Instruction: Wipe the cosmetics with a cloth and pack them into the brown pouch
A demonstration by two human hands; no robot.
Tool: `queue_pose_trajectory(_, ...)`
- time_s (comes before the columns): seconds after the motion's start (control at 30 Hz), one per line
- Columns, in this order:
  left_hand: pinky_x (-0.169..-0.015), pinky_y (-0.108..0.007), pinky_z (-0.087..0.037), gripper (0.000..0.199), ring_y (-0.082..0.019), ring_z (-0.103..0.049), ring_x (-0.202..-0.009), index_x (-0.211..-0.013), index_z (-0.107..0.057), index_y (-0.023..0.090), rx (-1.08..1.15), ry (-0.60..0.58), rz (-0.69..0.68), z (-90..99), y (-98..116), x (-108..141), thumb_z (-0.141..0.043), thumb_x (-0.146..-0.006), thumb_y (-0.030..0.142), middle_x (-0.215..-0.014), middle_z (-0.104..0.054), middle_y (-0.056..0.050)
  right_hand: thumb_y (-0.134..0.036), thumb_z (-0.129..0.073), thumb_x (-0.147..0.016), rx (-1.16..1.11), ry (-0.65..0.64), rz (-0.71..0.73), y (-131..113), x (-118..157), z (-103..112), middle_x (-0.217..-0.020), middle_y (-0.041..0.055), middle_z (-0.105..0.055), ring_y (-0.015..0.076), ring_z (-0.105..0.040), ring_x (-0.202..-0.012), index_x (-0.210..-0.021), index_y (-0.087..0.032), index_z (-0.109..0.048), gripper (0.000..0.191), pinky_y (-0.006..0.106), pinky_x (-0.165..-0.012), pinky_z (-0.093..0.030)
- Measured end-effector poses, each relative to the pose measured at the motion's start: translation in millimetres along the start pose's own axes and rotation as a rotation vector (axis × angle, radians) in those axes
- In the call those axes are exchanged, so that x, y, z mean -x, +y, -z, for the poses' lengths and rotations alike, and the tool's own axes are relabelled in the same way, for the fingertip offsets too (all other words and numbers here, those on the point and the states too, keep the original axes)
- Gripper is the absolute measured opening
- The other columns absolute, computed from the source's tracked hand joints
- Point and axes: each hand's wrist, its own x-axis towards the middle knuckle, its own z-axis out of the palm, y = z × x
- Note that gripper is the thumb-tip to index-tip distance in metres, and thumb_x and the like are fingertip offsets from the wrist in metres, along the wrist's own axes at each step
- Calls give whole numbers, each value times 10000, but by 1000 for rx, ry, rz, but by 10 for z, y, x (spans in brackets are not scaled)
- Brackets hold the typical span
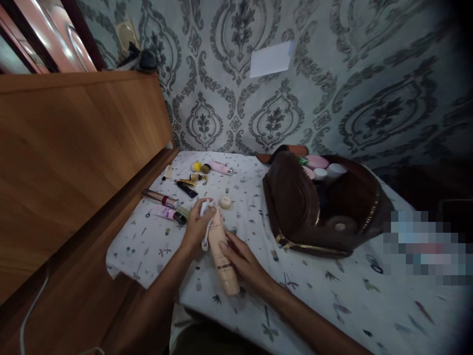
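Both hands hold a long peach tube [221, 256] over the patterned white cloth. My left hand [196, 221] is closed at the tube's far end, with a white cloth [205, 239] also pinched in it. Around the tube's middle, my right hand [244, 259] has its thumb on top. A small round cream jar [225, 201] rests just beyond the tube. To the left lie a green tube with a dark cap [181, 215], a pink-purple tube [162, 212] and a brown and silver tube [160, 198].
An open brown bag [291, 197] holding pink and white containers stands right. Farther back lie a black tube [186, 189], gold tubes [198, 177], a yellow item [196, 166] and a pink tube [220, 168]. A wooden panel [81, 148] borders the left.
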Motion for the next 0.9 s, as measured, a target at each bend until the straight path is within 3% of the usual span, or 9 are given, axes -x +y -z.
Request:
queue_pose_trajectory(0.1, -540, -225, -434, 366, -125, -531, -566, -883, -616, 173, 111, 23, 155, -14, -90, -50, -688, -727, 496, -654, -555, 29, -641, -638, -818, 30, -19, 4, 46, -14, 12, -870, 30, -645, 185, -568, -792, -1128, -188, -658, 550, 293, -707, -482)
queue_pose_trajectory(0.27, -536, -239, -452, 424, -140, -548, -575, -940, -634, 148, -63, 42, 71, 2, -147, -70, -519, -854, 547, -683, -587, -5, -604, -689, -794, -61, 12, -22, 73, -33, 33, -905, 38, -663, 207, -584, -850, -1073, -217, -681, 477, 310, -755, -478)
queue_pose_trajectory(0.33, -629, -280, -507, 406, -178, -608, -687, -1010, -634, 153, -201, 47, -5, 119, -79, -152, -440, -913, 495, -787, -642, -44, -593, -683, -804, -131, 33, -49, 55, -41, 48, -924, 42, -673, 216, -600, -870, -1088, -220, -673, 469, 311, -754, -474)
queue_pose_trajectory(0.4, -834, -339, -521, 311, -221, -635, -919, -1064, -622, 173, -374, 64, -101, 332, 37, -282, -441, -924, 384, -983, -673, -79, -577, -672, -820, -147, 57, -60, 38, -64, 75, -915, 40, -674, 214, -606, -865, -1078, -216, -667, 444, 306, -743, -468)
queue_pose_trajectory(0.5, -1106, -438, -357, 323, -290, -504, -1250, -1139, -627, 183, -688, 49, -197, 763, 221, -504, -499, -842, 166, -1264, -601, -114, -550, -673, -822, -67, 60, -57, 38, -155, 129, -867, 28, -657, 200, -596, -830, -1006, -203, -659, 392, 293, -721, -457)
queue_pose_trajectory(0.57, -1111, -495, -339, 394, -335, -473, -1287, -1143, -653, 182, -1017, -82, -203, 1036, 296, -633, -502, -792, 88, -1301, -595, -134, -518, -673, -817, 14, 45, -57, 55, -256, 163, -839, 19, -646, 192, -584, -800, -973, -195, -650, 359, 286, -698, -446)
queue_pose_trajectory(0.67, -1064, -475, -393, 455, -335, -510, -1252, -1108, -691, 195, -1265, -262, -178, 1305, 317, -776, -516, -726, 19, -1261, -649, -126, -447, -650, -820, 245, 55, -45, 65, -431, 188, -793, 12, -632, 186, -557, -747, -946, -185, -647, 290, 289, -672, -420)
queue_pose_trajectory(0.8, -1026, -385, -427, 547, -275, -535, -1242, -1153, -678, 219, -1465, -420, -169, 1407, 276, -909, -500, -700, -29, -1229, -686, -93, -357, -593, -840, 588, 87, -4, 26, -605, 172, -789, 19, -633, 184, -549, -709, -1063, -168, -650, 298, 293, -660, -385)
queue_pose_trajectory(0.9, -959, -366, -458, 500, -270, -564, -1201, -1140, -672, 245, -1566, -482, -172, 1407, 283, -993, -519, -732, 1, -1204, -697, -80, -352, -576, -852, 701, 122, 46, -2, -635, 153, -776, 15, -639, 185, -558, -710, -1148, -180, -641, 349, 290, -667, -378)
